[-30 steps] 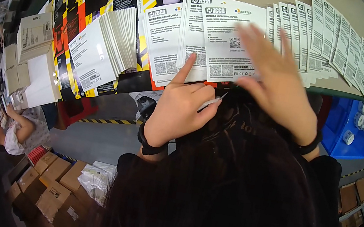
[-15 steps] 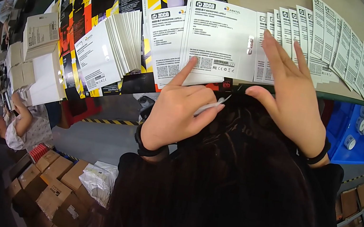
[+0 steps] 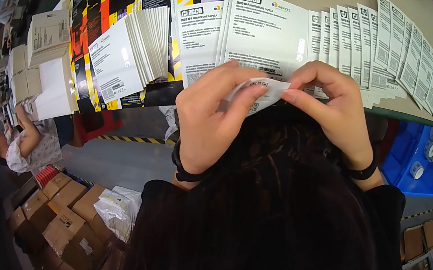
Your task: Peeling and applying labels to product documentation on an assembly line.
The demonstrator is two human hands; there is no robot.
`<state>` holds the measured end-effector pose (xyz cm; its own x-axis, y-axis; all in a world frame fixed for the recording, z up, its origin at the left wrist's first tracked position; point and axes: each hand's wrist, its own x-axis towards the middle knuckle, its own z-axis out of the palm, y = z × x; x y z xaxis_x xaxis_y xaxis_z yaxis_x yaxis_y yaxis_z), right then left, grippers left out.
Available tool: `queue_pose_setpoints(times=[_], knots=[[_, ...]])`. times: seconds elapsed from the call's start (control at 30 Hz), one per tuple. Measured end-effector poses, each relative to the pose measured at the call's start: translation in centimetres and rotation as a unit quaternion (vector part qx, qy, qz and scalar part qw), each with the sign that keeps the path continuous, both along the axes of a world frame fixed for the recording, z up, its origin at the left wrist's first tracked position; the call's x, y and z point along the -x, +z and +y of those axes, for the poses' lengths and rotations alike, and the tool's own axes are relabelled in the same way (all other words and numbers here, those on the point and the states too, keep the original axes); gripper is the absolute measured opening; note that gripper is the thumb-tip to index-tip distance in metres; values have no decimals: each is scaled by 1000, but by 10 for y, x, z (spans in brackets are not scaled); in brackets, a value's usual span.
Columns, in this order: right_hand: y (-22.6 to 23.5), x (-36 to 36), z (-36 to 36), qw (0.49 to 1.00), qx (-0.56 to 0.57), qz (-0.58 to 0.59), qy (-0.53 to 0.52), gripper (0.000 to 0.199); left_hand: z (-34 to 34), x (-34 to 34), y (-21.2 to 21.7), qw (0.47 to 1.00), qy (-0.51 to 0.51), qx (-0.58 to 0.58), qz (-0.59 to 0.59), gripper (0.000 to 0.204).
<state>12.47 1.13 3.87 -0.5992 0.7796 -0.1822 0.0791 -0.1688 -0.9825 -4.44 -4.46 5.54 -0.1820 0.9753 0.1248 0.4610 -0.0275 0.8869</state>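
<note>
A small white strip of stickers [image 3: 274,90] with black square codes is stretched between my two hands, over the table's near edge. My left hand [image 3: 212,111] pinches one end between thumb and fingers. At the other end, the thumb and forefinger of my right hand [image 3: 337,101] are closed on the strip's edge. Just beyond the hands lies a flat white printed carton [image 3: 265,31], its lower part hidden by the strip and fingers. Rightward from it runs an overlapping row of similar white cartons [image 3: 348,34].
A fanned stack of white cartons [image 3: 120,61] lies to the left on black-and-yellow printed sheets [image 3: 96,17]. Farther left are more stacked cartons [image 3: 50,35] and a co-worker [image 3: 25,146]. A blue bin [image 3: 421,163] with white label rolls stands at right; brown boxes [image 3: 69,230] sit lower left.
My right hand has left the carton row, moved toward the left hand and pinched the sticker strip. My left hand has drawn its forefinger off the carton and raised the strip.
</note>
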Motion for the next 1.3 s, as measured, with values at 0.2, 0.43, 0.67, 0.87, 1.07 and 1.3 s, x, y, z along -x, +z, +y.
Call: queue_pose_setpoints(times=[0.2, 0.43, 0.67, 0.87, 1.07, 1.3], knots=[[-10, 6, 8, 980, -196, 10, -31, 6, 6, -8, -4, 998, -15, 21, -54, 18], [-22, 0, 27, 955, -121, 118, -245, 16, 9, 3, -2, 974, 18, 169, -148, 16], [-22, 5, 24, 972, 60, 188, -126, 54, 13, -1, -7, 985, 35, 123, -119, 16], [-22, 10, 17, 995, -56, 47, -64, 63, 29, -2, -21, 974, 31, -145, 169, 21], [-24, 14, 9, 990, -122, 18, -67, 60, 25, 6, -20, 980, -65, -99, 162, 18], [-27, 17, 15, 981, -151, 50, -114, 55, 17, 0, -28, 999, -16, -19, 37, 11]])
